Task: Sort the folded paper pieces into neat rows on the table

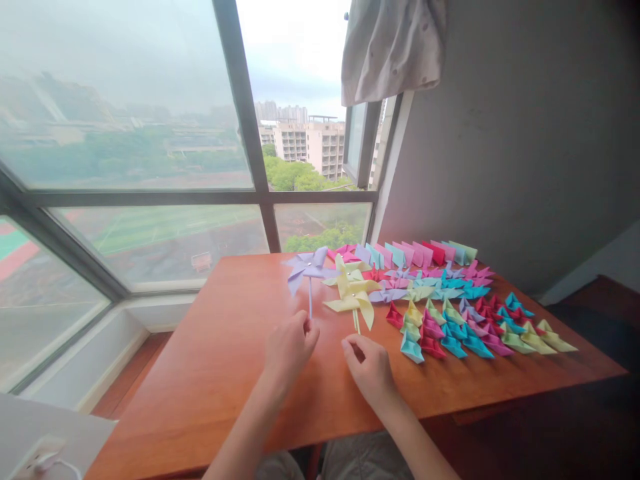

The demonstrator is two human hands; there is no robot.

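My left hand (pixel 293 343) is closed around the stick of a purple paper pinwheel (pixel 309 265), which stands up above the fist. To its right, my right hand (pixel 370 365) has its fingers curled at the lower end of a yellow paper pinwheel's stick. That yellow pinwheel (pixel 353 297) overlaps another pale yellow pinwheel (pixel 349 270) behind it. Two thin sticks show below them. Where the right fingers meet the stick is partly hidden by the hand. Rows of folded paper boats (pixel 455 337) lie on the table to the right of this hand.
The brown table (pixel 215 373) reaches to the windows. Behind the boats are folded paper pieces (pixel 440 287) and a row of upright coloured paper pieces (pixel 425 253). A grey wall (pixel 525 133) stands at the right, and a curtain (pixel 393 47) hangs by the open window.
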